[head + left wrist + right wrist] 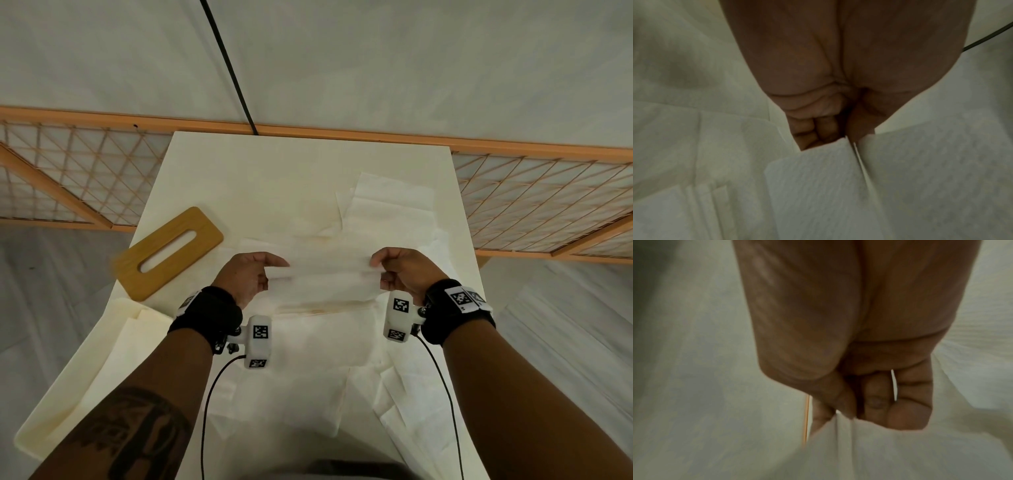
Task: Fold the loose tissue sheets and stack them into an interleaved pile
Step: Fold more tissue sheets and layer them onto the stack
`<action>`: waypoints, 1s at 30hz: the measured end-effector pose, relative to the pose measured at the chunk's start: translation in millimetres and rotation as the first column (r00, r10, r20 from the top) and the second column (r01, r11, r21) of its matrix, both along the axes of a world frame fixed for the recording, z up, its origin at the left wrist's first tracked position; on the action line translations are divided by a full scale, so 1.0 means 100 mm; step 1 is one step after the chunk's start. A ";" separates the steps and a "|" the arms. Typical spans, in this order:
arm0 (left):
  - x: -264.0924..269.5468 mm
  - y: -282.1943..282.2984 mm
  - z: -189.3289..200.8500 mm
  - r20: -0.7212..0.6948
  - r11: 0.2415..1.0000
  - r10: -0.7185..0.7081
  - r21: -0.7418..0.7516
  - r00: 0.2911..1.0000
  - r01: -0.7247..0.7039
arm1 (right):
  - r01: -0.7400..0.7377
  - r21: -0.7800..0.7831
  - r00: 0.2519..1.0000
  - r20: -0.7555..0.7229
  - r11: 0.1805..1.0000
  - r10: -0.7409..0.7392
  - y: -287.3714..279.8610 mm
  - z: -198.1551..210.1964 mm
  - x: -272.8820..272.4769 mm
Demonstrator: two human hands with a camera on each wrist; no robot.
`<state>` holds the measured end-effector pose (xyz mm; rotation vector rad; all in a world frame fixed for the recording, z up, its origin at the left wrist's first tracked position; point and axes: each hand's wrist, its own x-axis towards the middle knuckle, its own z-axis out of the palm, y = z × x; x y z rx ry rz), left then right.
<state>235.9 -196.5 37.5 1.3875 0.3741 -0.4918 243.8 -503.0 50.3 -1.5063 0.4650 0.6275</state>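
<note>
A white tissue sheet (329,281) is stretched in the air between my two hands, above the middle of the table. My left hand (253,274) pinches its left end, and my right hand (394,270) pinches its right end. In the left wrist view the tissue sheet (838,186) hangs doubled from the curled fingers (818,129). In the right wrist view the tissue sheet (849,443) is bunched under the thumb and curled fingers (900,402). More loose tissue sheets (387,209) lie on the table beyond and below my hands.
A wooden tissue-box lid (168,253) with a slot lies at the left of the cream table (274,164). A cream box (78,383) sits at the near left edge. An orange lattice rail (548,192) runs behind the table. A black cable (226,65) hangs beyond.
</note>
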 end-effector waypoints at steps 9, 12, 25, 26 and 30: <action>-0.11 -0.02 -0.05 -0.025 0.990 -0.108 0.088 0.994 0.110 | -0.024 0.005 0.999 -0.029 1.000 0.024 -0.03 -0.03 -0.09; -0.21 0.00 -0.09 0.016 0.931 -0.234 0.291 0.972 0.220 | -0.085 -0.060 0.996 -0.020 0.995 0.084 -0.05 -0.08 -0.16; -0.60 0.02 -0.30 -0.070 0.556 -0.570 0.701 0.818 0.448 | -0.357 -0.513 0.912 -0.012 0.781 0.409 0.04 -0.48 -0.54; -0.60 0.01 -0.33 -0.091 0.520 -0.583 0.722 0.807 0.457 | -0.353 -0.556 0.906 -0.003 0.752 0.424 0.06 -0.51 -0.55; -0.63 -0.04 -0.43 -0.127 0.386 -0.643 0.797 0.755 0.464 | -0.352 -0.662 0.891 -0.021 0.661 0.453 0.15 -0.56 -0.56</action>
